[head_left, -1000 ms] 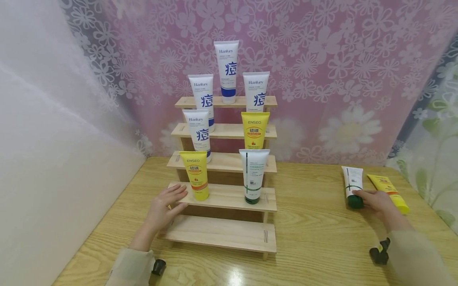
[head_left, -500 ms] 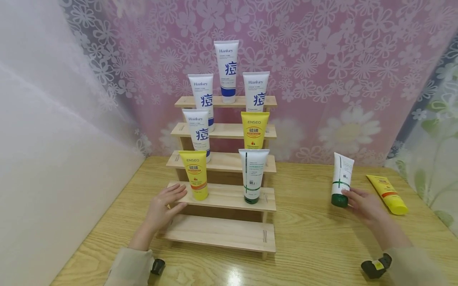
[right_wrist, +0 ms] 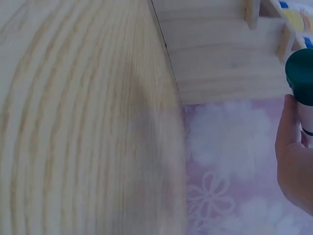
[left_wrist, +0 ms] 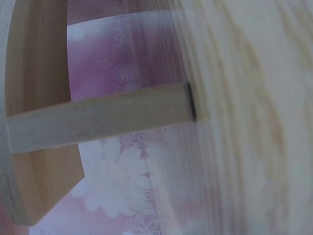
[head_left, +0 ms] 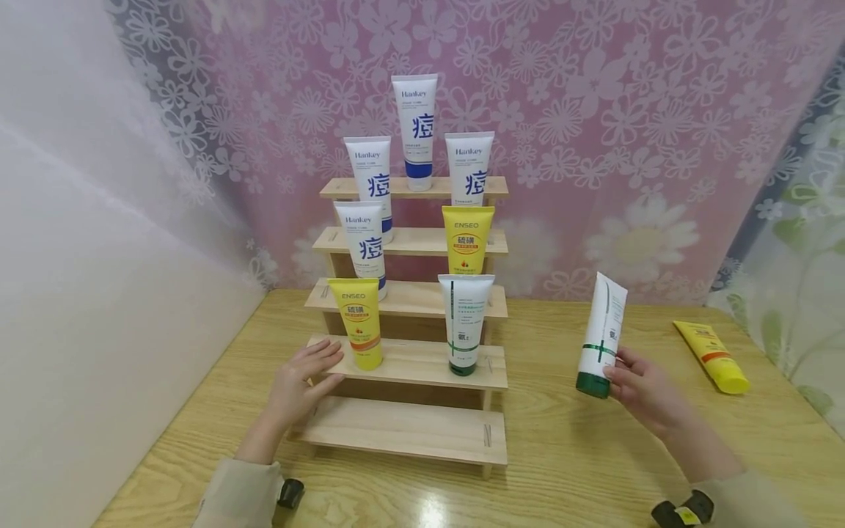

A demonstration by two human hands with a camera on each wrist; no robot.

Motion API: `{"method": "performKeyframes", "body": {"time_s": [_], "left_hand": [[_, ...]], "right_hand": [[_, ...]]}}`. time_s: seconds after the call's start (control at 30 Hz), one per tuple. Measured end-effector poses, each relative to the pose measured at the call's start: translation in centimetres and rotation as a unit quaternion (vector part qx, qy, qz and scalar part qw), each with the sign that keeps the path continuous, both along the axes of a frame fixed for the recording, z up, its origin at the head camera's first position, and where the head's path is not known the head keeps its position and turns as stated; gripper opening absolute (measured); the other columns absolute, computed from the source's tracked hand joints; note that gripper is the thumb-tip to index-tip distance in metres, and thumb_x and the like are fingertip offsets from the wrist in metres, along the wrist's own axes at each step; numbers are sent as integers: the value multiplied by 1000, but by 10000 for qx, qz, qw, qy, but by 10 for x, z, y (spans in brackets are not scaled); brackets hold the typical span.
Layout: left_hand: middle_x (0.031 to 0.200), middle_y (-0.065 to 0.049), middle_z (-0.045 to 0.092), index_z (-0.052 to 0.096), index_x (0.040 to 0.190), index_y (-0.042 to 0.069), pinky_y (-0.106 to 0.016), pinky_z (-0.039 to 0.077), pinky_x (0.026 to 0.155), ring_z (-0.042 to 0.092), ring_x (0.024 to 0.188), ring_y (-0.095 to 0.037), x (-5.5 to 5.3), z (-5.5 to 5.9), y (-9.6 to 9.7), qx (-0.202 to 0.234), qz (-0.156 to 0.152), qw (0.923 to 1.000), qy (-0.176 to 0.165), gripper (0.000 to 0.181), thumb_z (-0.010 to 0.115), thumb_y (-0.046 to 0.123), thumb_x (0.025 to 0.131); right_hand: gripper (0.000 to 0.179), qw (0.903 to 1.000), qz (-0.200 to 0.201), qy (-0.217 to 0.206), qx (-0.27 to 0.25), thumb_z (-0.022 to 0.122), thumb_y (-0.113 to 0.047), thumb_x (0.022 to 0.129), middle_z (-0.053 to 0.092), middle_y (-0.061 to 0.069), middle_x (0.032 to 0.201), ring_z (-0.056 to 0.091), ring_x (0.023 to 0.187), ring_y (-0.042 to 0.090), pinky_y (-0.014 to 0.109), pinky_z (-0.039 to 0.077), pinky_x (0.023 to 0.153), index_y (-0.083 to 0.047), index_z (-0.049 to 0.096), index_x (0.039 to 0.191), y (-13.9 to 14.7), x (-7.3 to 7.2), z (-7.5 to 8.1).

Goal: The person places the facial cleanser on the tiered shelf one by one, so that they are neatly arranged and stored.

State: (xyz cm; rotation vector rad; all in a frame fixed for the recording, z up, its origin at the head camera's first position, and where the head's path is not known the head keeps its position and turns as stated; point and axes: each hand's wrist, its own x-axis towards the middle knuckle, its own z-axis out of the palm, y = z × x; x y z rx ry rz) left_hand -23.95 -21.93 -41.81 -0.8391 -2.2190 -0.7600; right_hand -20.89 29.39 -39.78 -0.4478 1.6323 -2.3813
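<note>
My right hand (head_left: 650,396) grips a white squeeze tube with a green cap (head_left: 602,337) near the cap end, thumb in front. The tube is held above the table right of the stand, slightly tilted, cap down. In the right wrist view, its green cap (right_wrist: 301,73) and part of the hand (right_wrist: 296,164) show at the right edge. With fairly straight fingers, my left hand (head_left: 300,385) rests on the left end of the wooden tiered stand's second-lowest shelf (head_left: 412,361), beside a yellow tube (head_left: 359,323). The left wrist view shows only wooden parts, no hand.
Another white-and-green tube (head_left: 466,323) stands on that shelf's right. Higher up stand a yellow tube (head_left: 467,238) and several white-and-blue tubes (head_left: 416,128). The lowest shelf (head_left: 405,429) bears nothing. A yellow tube (head_left: 713,356) lies on the table (head_left: 554,455) at right.
My right hand has lifted the white-and-green tube off the table beside the lying yellow tube, tipped it more upright and carried it left toward the stand. My left hand stays put.
</note>
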Motion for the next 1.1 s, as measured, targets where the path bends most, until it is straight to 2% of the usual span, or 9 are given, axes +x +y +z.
{"method": "performKeyframes", "body": {"time_s": [0.13,0.23,0.33,0.6,0.77,0.93,1.1], "left_hand": [[110,-10,61,66,101,0,-48,31,97,51,109,-27,1,1,0,-37,23,10000,-76,34,73,15,71],[110,-11,60,66,102,0,-48,32,97,51,109,-27,1,2,0,-77,19,9999,-83,35,73,17,72],[110,-11,60,66,101,0,-48,32,97,51,109,-27,1,2,0,-90,4,10000,-35,35,74,15,70],[110,-10,61,66,102,0,-46,32,98,51,109,-26,0,1,0,-62,-9,10000,29,36,75,12,69],[111,-11,60,66,102,0,-44,30,100,51,110,-26,1,1,0,-59,-9,9999,-84,35,73,17,72],[110,-10,60,66,101,0,-49,32,96,51,109,-26,1,1,0,-68,24,9999,-75,35,74,16,71],[110,-10,61,66,101,1,-52,33,94,51,109,-26,0,-1,-1,-31,9,10000,-50,35,74,15,70]], "right_hand": [[41,9948,-373,365,870,47,5,88,54,-2,109,54,96,9,24,49,79,-4,31,124,-14,7,3],[56,9843,-638,448,1582,53,3,85,52,-6,109,54,97,6,21,49,79,6,20,129,-25,15,7],[61,9759,-765,573,1959,56,1,84,51,-7,111,53,99,4,20,48,78,8,17,131,-37,22,10],[55,9713,-815,1179,1900,61,7,78,52,-3,110,53,98,7,24,50,75,-5,33,123,-62,37,15],[60,9638,-828,1448,2078,65,8,74,52,2,110,56,95,10,27,52,73,0,31,123,-77,45,16],[69,9620,-529,1538,2191,66,5,74,44,19,115,56,96,13,32,52,73,5,22,128,-94,52,19],[71,9559,-592,1676,2339,71,2,71,43,25,117,54,97,12,32,52,73,5,26,126,-114,53,19]]}}
